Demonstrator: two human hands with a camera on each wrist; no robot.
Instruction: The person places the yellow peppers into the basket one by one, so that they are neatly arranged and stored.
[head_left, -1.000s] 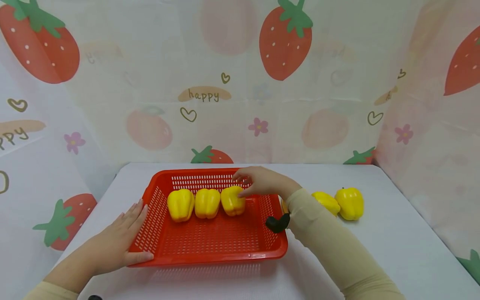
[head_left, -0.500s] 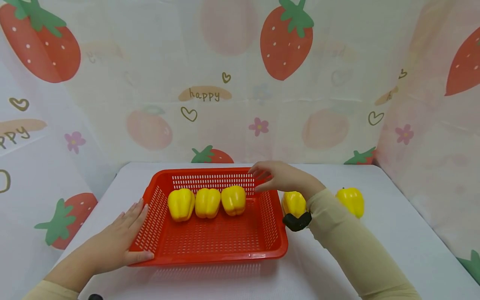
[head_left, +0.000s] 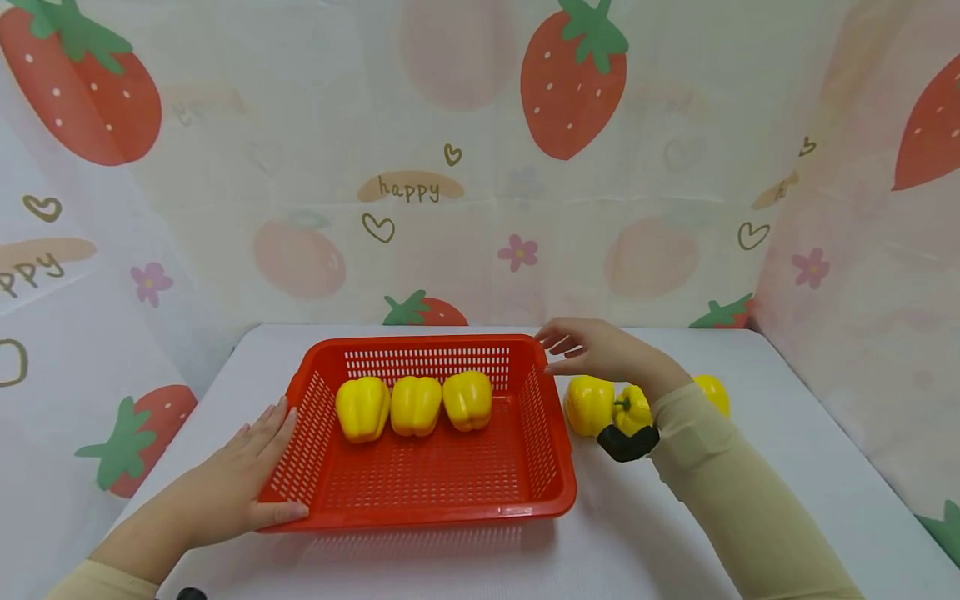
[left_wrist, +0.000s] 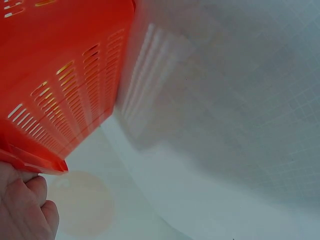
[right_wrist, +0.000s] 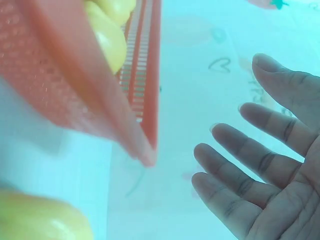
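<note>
Three yellow bell peppers [head_left: 416, 407] stand in a row along the back of a red perforated basket [head_left: 420, 505]. My left hand [head_left: 238, 479] rests on the basket's left front corner, with straight fingers along the left rim and the thumb over the front rim. Past the basket's right back corner, my right hand [head_left: 588, 348] hovers with loosely bent fingers and holds nothing. Right of the basket, a yellow bell pepper [head_left: 588, 405] stands on the table, below that hand in the head view. Beside it sits a second bell pepper [head_left: 633, 410], partly hidden by the right wrist.
Another yellow bell pepper [head_left: 712, 393] shows behind the right sleeve, mostly covered. The white table [head_left: 795, 442] runs back to a strawberry-print cloth [head_left: 645, 167]. A black band piece [head_left: 628, 443] sits at the right wrist.
My right hand has moved right, from above the rightmost pepper in the basket to beyond the basket's right rim. The left hand and the basket have stayed put.
</note>
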